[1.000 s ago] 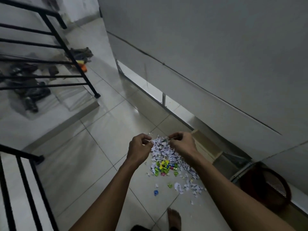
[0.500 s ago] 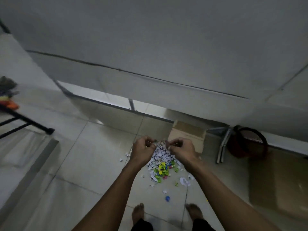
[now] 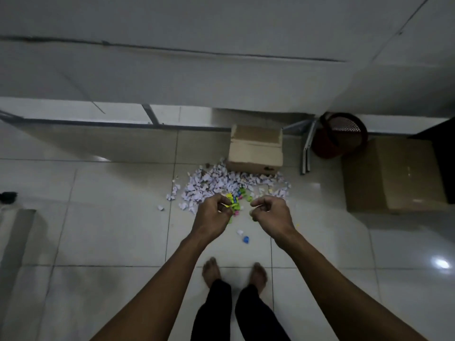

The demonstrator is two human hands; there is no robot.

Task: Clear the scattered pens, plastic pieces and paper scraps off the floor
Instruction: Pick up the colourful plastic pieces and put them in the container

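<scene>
A heap of white paper scraps [image 3: 211, 183] lies on the tiled floor, with bright green, yellow and pink plastic pieces [image 3: 240, 194] at its near edge. A single blue piece [image 3: 246, 239] lies apart, closer to my feet. Above the heap's near edge, my left hand [image 3: 213, 215] has curled fingers and pinches a thin yellow piece at its fingertips. My right hand [image 3: 270, 215] hovers beside it, a short gap away, with fingers curled and nothing visible in them. No pen can be made out.
A small open cardboard box [image 3: 256, 153] stands just behind the heap against the wall. A red mesh basket [image 3: 339, 136] and a larger closed carton [image 3: 391, 175] are at the right. My bare feet [image 3: 210, 271] stand below the hands. A dark object [image 3: 8, 196] lies far left.
My view swung from the stair railing round to face the wall and tipped down. My hands, which were pinched together over the heap, have drawn apart.
</scene>
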